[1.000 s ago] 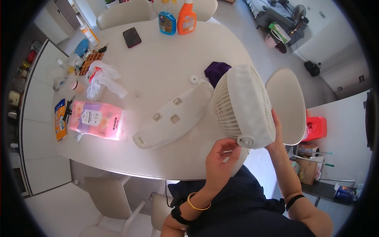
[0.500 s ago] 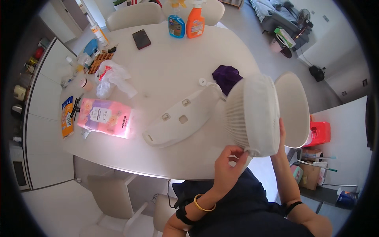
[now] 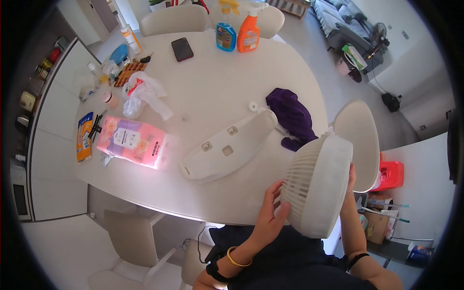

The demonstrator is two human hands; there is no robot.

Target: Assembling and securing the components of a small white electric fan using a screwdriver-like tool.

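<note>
Off the table's near right edge I hold a white fan head point(image 3: 323, 186), tilted on its side, its slatted grille facing left. My left hand point(image 3: 271, 208) presses bent fingers against the grille slats. Around the far right side of the rim, my right hand point(image 3: 352, 181) grips it, most of its fingers hidden behind the housing. Left of the fan head lies a long white plastic housing piece point(image 3: 229, 147) with square openings. A small white round cap point(image 3: 253, 106) sits by its far end, and a crumpled purple cloth point(image 3: 292, 115) lies beside that end.
On the table's left are a pink tissue pack point(image 3: 133, 142), an orange pouch point(image 3: 85, 137) and a plastic bag point(image 3: 145, 96). A phone point(image 3: 182, 49), a blue spray bottle point(image 3: 225, 36) and an orange one point(image 3: 248, 35) are farther back. A chair point(image 3: 357, 145) stands at right.
The fan head has come down and closer to me, uncovering more of the purple cloth. My left hand has shifted from the lower rim onto the grille slats.
</note>
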